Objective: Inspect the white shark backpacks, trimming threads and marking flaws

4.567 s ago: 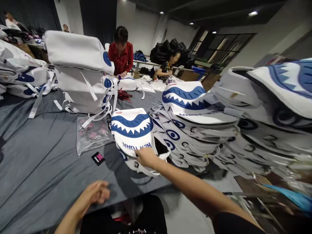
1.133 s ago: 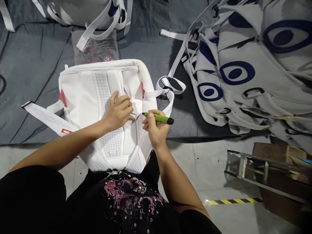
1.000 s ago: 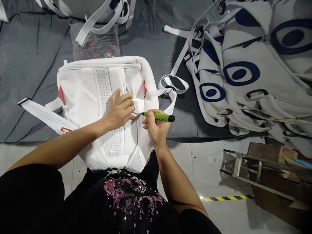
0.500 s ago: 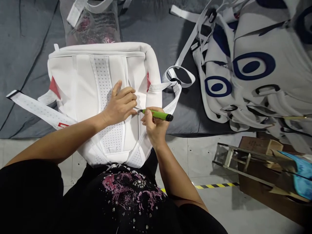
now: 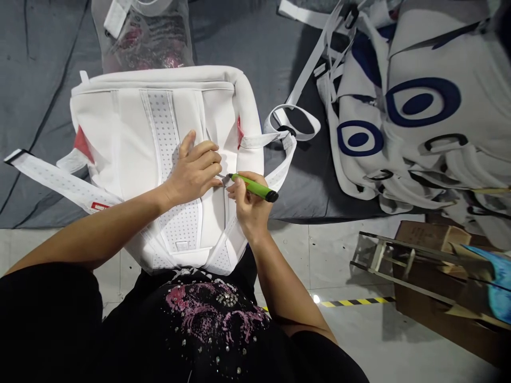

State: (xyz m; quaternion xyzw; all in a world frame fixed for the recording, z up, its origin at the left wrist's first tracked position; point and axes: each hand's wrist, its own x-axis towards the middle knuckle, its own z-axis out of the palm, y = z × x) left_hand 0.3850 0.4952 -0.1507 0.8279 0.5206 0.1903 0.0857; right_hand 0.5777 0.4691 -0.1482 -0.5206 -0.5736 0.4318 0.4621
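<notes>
A white backpack [image 5: 131, 122] lies with its back panel up, its lower end against my body. My left hand [image 5: 195, 169] rests on the panel to the right of the dotted padded strip [image 5: 162, 119], fingers spread and touching the fabric. Between thumb and fingers, my right hand [image 5: 252, 205] grips a green pen-like tool [image 5: 255, 187] with black ends. Its thin tip points left at the fabric beside my left fingertips. Whether the tip touches or enters the seam, I cannot tell. A loose white strap [image 5: 51, 178] stretches left, and another strap [image 5: 285, 165] loops out at the right.
Behind the backpack lies a clear plastic bag [image 5: 147, 48] on the grey-covered table [image 5: 243, 37]. White bags with blue oval patches [image 5: 423, 103] are piled at the right. On the floor are cardboard boxes [image 5: 425, 234], a metal frame [image 5: 377, 255] and yellow-black tape [image 5: 355, 302].
The outer end of the green tool has dipped and swung slightly left with my right hand. My left hand stays nearly in place. The whole view has shifted a little.
</notes>
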